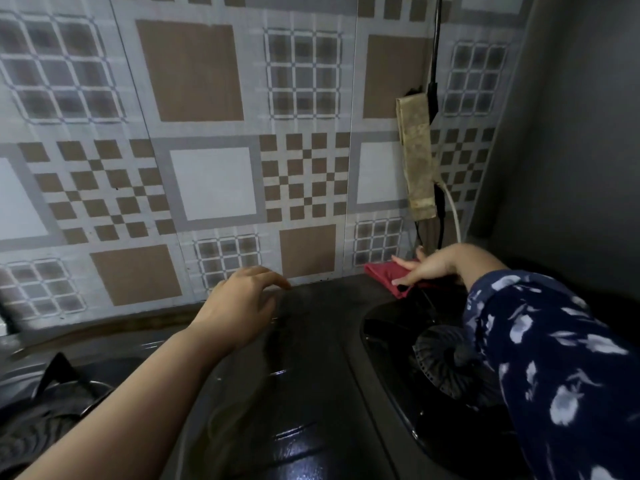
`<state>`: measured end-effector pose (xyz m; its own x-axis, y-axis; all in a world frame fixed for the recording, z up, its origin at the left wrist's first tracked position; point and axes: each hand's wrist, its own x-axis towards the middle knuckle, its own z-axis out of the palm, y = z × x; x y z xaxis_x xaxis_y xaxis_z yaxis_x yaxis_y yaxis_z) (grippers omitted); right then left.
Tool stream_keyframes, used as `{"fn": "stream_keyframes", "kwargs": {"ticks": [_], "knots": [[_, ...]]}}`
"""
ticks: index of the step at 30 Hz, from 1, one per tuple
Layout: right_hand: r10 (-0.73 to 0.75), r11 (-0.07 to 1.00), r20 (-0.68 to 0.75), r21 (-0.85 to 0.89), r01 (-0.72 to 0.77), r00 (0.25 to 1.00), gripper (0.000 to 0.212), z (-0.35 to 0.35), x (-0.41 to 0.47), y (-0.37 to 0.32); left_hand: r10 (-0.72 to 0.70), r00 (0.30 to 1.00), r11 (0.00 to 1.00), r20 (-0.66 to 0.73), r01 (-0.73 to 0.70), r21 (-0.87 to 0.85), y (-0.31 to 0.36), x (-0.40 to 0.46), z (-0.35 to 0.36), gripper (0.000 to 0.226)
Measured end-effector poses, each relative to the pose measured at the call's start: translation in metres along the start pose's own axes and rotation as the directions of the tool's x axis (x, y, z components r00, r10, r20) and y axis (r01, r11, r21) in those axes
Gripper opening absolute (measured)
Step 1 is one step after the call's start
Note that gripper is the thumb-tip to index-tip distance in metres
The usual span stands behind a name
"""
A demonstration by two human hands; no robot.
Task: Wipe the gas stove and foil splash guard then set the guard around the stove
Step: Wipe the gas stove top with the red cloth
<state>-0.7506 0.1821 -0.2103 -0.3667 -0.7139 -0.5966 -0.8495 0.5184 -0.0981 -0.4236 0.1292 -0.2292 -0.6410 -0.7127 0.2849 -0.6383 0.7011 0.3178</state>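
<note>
The gas stove (311,375) fills the lower view against the tiled wall (207,133). At its back right corner the right hand (429,265) presses a red cloth (389,277), fingers grasping it. The left hand (239,303) hovers mid-stove, fingers released.

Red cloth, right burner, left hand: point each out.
red cloth (388,277), head view, on its bare folded part left of the fingers
right burner (438,356), head view, on the ribbed cap
left hand (239,306), head view, on the back of the hand
</note>
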Motion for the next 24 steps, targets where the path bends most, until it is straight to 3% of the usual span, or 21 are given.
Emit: {"fn": "stream_keyframes", "kwargs": {"ticks": [4, 9, 14, 17, 24], "knots": [[-0.003, 0.989, -0.045, 0.151, 0.01, 0.999, 0.081, 0.004, -0.001, -0.002, -0.006, 1.0, 1.0, 0.002, 0.006, -0.002, 0.0, 0.002, 0.003, 0.028], [0.027, 0.989, -0.039, 0.148, -0.021, 0.999, 0.083, 0.008, -0.008, -0.033, -0.034, 0.998, 0.999, 0.057, 0.034, -0.008, -0.003, 0.005, 0.0, 0.028], [0.039, 0.999, -0.041, -0.032, -0.04, 0.998, 0.088, 0.02, -0.013, -0.084, -0.106, 0.989, 0.994, 0.107, 0.107, 0.0, -0.003, 0.0, -0.004, 0.03], [0.089, 0.976, -0.147, -0.187, -0.116, 0.985, 0.095, 0.034, -0.016, -0.11, -0.154, 0.978, 0.987, 0.142, 0.157, -0.015, -0.008, -0.009, -0.009, 0.03], [-0.186, 0.963, -0.234, -0.238, 0.13, 0.954, 0.079, 0.085, -0.046, -0.182, -0.264, 0.957, 0.965, 0.12, 0.26, 0.045, -0.024, -0.041, -0.032, 0.032]]}}
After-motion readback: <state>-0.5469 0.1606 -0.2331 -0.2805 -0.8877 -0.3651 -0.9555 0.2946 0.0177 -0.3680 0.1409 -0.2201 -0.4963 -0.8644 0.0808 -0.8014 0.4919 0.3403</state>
